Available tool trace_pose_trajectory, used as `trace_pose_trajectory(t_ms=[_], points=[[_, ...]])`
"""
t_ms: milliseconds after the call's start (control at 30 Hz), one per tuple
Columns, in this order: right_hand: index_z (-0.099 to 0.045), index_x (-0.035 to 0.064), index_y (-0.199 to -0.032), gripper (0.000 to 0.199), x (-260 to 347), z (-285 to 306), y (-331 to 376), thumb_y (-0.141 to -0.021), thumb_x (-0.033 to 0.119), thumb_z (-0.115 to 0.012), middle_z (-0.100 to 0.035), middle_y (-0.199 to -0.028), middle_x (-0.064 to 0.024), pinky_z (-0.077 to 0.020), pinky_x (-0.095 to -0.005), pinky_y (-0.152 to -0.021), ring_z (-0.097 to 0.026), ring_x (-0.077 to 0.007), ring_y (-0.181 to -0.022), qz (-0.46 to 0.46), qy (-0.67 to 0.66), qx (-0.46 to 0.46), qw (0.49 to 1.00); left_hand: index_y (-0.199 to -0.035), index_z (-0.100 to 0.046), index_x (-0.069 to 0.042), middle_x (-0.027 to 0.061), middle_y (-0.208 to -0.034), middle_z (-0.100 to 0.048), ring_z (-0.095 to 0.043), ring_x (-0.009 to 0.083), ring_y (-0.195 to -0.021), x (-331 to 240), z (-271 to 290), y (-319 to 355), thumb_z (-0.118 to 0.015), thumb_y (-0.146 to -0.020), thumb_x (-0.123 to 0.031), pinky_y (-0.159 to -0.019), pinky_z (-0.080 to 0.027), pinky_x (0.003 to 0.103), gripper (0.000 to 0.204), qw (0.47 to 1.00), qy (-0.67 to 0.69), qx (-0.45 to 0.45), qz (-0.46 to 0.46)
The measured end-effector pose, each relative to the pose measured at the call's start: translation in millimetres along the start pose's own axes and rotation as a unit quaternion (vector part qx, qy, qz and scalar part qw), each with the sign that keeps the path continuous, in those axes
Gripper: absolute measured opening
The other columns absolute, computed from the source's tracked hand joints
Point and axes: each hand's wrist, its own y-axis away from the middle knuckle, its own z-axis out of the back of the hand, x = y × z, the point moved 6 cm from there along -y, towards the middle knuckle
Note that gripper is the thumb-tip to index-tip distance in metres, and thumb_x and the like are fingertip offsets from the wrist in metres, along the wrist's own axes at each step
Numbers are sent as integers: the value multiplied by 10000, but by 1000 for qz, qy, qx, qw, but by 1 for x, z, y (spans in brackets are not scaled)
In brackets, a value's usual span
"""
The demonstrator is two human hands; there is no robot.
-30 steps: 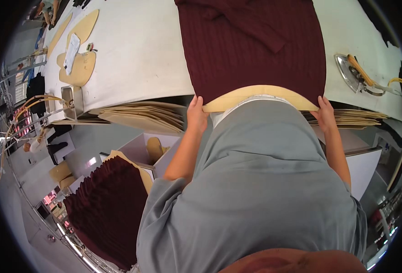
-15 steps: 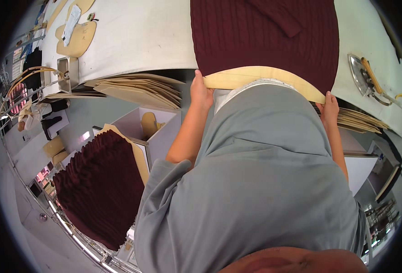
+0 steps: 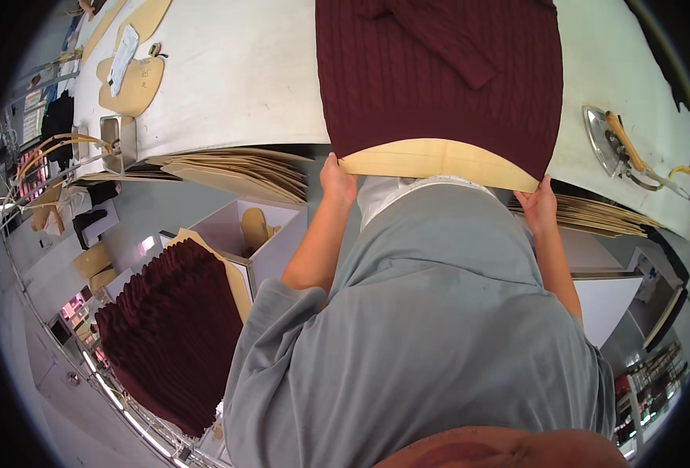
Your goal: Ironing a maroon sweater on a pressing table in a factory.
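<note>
A dark maroon cable-knit sweater [image 3: 431, 86] lies on the white padded table, a sleeve folded across its front. From its ribbed hem sticks out the curved end of a thin pale board [image 3: 439, 158], the rest being hidden inside the knit. My left hand [image 3: 337, 181] pinches the board's left corner at the hem. At the opposite corner, my right hand [image 3: 538, 204] has its thumb and fingers closed on the board's edge. Both corners overhang the table's near edge, close to my waist.
An iron [image 3: 612, 142] rests on the table at right. Pale boards [image 3: 130, 86] and a metal holder [image 3: 117, 144] are at left. Stacked boards [image 3: 236, 173] sit under the tabletop. Left of me stands a pile of maroon knits [image 3: 173, 327] beside a white bin [image 3: 282, 242].
The whole scene sits slightly lower in view, with the sweater and both hands a little further left. My hands keep hold of the same two corners.
</note>
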Motion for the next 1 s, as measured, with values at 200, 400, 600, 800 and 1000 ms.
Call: trace_pose_trajectory(t_ms=[200,400,600,800,1000], points=[[-533,-38,-1392,536,3,13,-3,-1108,415,-501,-682,-1270,-218,-640,-358,-824,-742,-282,-1013,-2,26,-75,997,-1328,-582,6,143,-1262,-679,-690,256,-1065,-1,-8,-13,-467,-1126,-378,-932,-577,384,449,996,-62,57,-18],[-584,-48,-1298,525,-7,6,-15,-1100,434,-510,-697,-1155,-204,-638,-328,-694,-734,-237,-911,-23,18,-36,999,-1453,-523,0,129,-1373,-659,-696,270,-1149,-16,-13,-6,-408,-1133,-438,-965,-585,369,555,995,-95,8,-1],[-608,-27,-1288,501,5,-5,-2,-1106,426,-494,-722,-1103,-168,-636,-319,-707,-730,-232,-897,-15,64,-70,995,-1417,-550,-9,151,-1355,-656,-666,270,-1183,-18,-16,-6,-404,-1137,-427,-980,-570,378,524,991,-125,-42,-23],[-639,22,-1145,268,71,-16,10,-1058,268,-575,-709,-968,-105,-524,-367,-737,-650,-236,-778,290,604,-166,724,-1251,-639,-17,140,-1173,-677,-652,289,-1043,-61,-83,33,-662,-975,-343,-905,-525,379,428,817,-499,-12,-288],[-666,28,-1237,261,8,-200,1,-1053,193,-581,-731,-1045,-101,-541,-327,-826,-689,-210,-904,54,482,313,816,-968,-694,-121,23,-1091,-646,-598,252,-971,-21,-160,52,-734,-827,-172,-834,-461,373,155,479,-676,243,-504]])
